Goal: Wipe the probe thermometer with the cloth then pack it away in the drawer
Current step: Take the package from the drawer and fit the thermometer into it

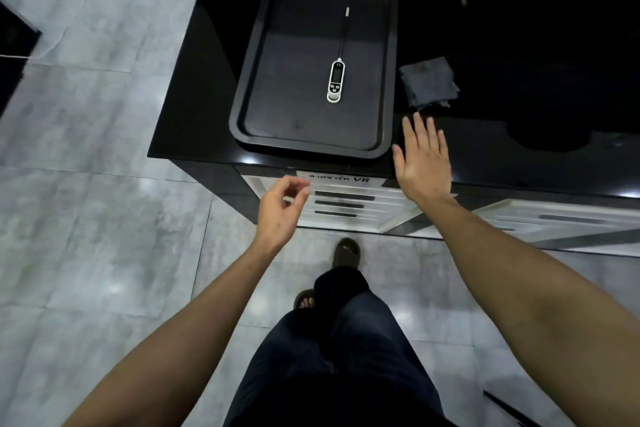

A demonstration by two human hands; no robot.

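The probe thermometer (pixel 336 81), white with a small screen and a long thin probe pointing away from me, lies in a black tray (pixel 249 107) on the black counter. A folded grey cloth (pixel 429 81) rests on the counter just right of the tray. My right hand (pixel 423 163) hovers flat with fingers spread over the counter's front edge, just short of the cloth. My left hand (pixel 282 208) hangs loosely curled and holds nothing, in front of the white drawer fronts (pixel 343 206) below the counter.
The counter (pixel 194 97) ends at the left, with grey tiled floor (pixel 104 184) beyond. More white drawer fronts (pixel 561 218) run to the right. My legs and sandalled feet (pixel 346 253) stand close to the cabinet.
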